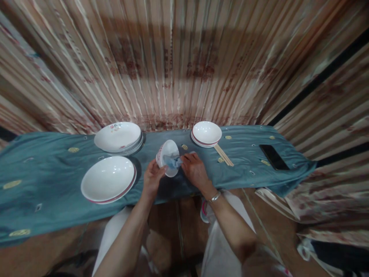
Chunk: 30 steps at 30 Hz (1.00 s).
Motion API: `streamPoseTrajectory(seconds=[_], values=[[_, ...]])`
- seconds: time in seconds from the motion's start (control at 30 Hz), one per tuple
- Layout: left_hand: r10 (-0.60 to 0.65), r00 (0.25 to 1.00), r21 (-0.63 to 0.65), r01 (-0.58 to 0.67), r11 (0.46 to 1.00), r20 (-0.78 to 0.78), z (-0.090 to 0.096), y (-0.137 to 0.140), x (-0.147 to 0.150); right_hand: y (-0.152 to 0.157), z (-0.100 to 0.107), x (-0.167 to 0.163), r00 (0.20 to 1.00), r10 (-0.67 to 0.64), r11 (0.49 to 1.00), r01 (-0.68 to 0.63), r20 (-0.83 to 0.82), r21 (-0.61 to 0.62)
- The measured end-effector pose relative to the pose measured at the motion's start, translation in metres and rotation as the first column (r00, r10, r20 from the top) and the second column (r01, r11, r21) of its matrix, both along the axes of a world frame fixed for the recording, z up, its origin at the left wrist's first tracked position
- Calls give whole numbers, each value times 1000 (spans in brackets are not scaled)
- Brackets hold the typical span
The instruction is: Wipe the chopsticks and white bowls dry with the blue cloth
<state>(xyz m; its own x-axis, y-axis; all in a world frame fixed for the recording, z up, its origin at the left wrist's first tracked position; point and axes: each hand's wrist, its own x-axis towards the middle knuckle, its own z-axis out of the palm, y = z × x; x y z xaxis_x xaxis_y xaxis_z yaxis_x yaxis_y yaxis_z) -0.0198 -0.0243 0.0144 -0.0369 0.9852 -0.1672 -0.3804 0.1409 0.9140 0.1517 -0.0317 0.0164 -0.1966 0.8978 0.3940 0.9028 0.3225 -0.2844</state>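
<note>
Patterned curtain (pixel 178 69) behind teal-draped table (pixel 245 144); left fingers (pixel 150 169) grip tilted bowl (pixel 170 149), right fingers (pixel 189 158) pinch bluish cloth (pixel 173 162).

Readable text: none | 12 o'clock: beige pleated fabric curtain (pixel 178 92), dark script-like vertical marks (pixel 166 63), too blurred to read | 8 o'clock: teal cloth table cover (pixel 59 173), small white rectangular print (pixel 38 207), illegible

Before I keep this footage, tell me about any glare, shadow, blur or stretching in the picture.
Head view: glints on the large white bowl; head view: dark shadow on the teal tablecloth below the held bowl; head view: soft detail on the bluish material; head view: curtain folds fan outward, suggesting a wide lens.
</note>
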Motion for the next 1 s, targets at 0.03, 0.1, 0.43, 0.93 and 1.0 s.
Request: streamPoseTrajectory(seconds=[0.03, 0.1, 0.43, 0.93, 1.0], values=[[5, 1000, -12, -5, 1000, 4, 1, 0, 0, -2, 1, -4, 998, 59, 998, -59, 25, -6], [18, 1000, -28, -18, 999, 11, 1, 0, -2, -7, 0, -12, 985, 172, 985, -171, 17, -33], [-63, 996, -52, 66, 996, 66, -2, -3, -2, -9, -5, -24, 708, 225, 896, -419, -669, -143], [-185, 980, -44, 188, 981, 69, -5, -12, 8, -3, -2, -16, 992, 90, 995, -94, -92, -32], [-168, 984, -34, 170, 985, 58, -4, -12, 7, -3, 1, -17, 1000, -5, 999, 5, -6, -52]])
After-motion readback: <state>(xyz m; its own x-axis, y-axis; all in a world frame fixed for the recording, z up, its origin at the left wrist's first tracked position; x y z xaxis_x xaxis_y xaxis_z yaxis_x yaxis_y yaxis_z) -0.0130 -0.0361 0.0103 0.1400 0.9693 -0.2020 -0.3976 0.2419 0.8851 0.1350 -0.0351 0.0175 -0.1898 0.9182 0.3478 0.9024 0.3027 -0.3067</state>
